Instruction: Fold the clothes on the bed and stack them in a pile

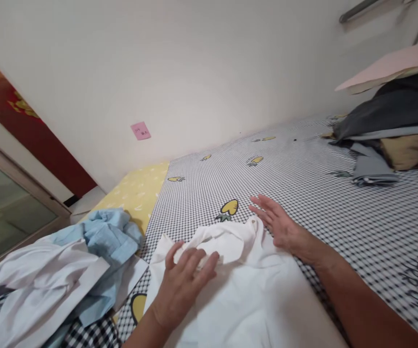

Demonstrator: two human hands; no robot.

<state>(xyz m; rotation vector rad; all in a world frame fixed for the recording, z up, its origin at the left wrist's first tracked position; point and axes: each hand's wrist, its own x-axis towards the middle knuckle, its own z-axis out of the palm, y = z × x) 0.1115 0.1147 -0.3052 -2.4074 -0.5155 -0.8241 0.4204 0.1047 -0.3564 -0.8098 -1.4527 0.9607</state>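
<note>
Okay so your left hand (pixel 183 285) is lying on a white cotton garment (pixel 238 295), fingers loosely spread and a bit curled over a bunched fold, and as far as I can tell it's pressing down rather than pinching anything. That weight seems to be what keeps the cloth from sliding around on the bed. Your right hand (pixel 283 227) is open and empty, fingertips pointing away from you, sitting on the gingham bedsheet (pixel 343 227) with its edge right up against the crumpled top of the garment, so it looks like it's boxing that bunch in from the far side. The garment itself is directly under your left palm and between your two hands, flat near you and rumpled further out. Just left of your left hand there's a loose heap of a light blue shirt (pixel 111 237) and a white shirt (pixel 38 285), kept within easy reach. Way off past your right hand, well apart from the work, sit a folded grey-blue cloth (pixel 372 169) and a dark grey cloth (pixel 394 108), stacked against the wall, probably just to keep them out of your way.
</note>
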